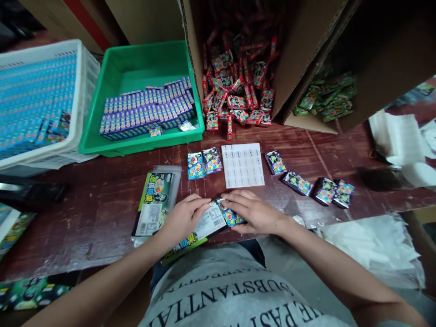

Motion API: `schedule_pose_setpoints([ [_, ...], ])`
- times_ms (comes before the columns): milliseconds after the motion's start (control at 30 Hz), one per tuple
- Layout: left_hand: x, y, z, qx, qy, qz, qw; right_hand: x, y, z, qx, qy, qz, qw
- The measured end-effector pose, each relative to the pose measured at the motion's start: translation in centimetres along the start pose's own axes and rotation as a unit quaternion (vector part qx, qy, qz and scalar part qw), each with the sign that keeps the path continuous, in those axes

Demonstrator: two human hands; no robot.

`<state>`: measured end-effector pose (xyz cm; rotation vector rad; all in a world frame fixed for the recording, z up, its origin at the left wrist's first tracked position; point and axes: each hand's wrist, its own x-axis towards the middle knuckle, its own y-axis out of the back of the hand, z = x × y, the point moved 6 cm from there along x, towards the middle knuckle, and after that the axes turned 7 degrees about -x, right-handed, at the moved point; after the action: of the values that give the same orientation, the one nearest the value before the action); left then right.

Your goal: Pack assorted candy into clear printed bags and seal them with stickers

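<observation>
My left hand is closed on a flat printed bag, black and green with a white barcode label, at the table's front edge. Over the bag's right end lies my right hand, its fingers curved down onto small colourful candy packets and partly hiding them. Whether those packets sit inside the bag's mouth I cannot tell. To the left is a stack of similar printed bags. Beyond my hands are a sheet of round stickers, a blue packet and a purple packet.
Several dark purple packets lie to the right. At the back stand a green tray of purple packets, a white crate of blue ones, and a cardboard box with red packets. White plastic sheets lie front right.
</observation>
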<state>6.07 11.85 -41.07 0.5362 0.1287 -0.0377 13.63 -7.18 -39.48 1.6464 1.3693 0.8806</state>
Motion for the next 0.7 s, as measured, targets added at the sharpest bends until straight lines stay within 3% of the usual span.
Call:
schedule_pose_setpoints([
  [100, 0.1, 0.4, -0.5, -0.029, 0.032, 0.027, 0.999, -0.8, 0.6, 0.2, -0.008, -0.043, 0.031, 0.999],
  [200, 0.5, 0.1, -0.6, -0.064, 0.046, -0.012, 0.997, -1.3, 0.8, 0.1, 0.009, -0.033, 0.016, 0.999],
  [300, 1.1, -0.4, 0.1, -0.049, 0.017, -0.05, 0.997, -0.9, 0.5, 0.0, 0.037, 0.013, -0.015, 0.999],
  [400, 1.1, -0.8, 1.0, 0.01, -0.041, -0.069, 0.997, 0.0, 0.2, 0.2, 0.056, 0.034, -0.032, 0.997],
  [500, -0.2, -1.1, 1.4, 0.136, -0.097, -0.069, 0.984, -0.2, 0.7, 0.5, 0.048, 0.009, -0.017, 0.999],
  [600, -1.9, -1.6, 0.6, 0.221, -0.091, -0.073, 0.968, -1.6, 1.5, 1.0, 0.016, -0.04, -0.01, 0.999],
  [700, -2.5, -2.2, -0.2, 0.226, -0.07, -0.068, 0.969, -2.6, 1.6, 1.5, 0.012, -0.061, -0.023, 0.998],
])
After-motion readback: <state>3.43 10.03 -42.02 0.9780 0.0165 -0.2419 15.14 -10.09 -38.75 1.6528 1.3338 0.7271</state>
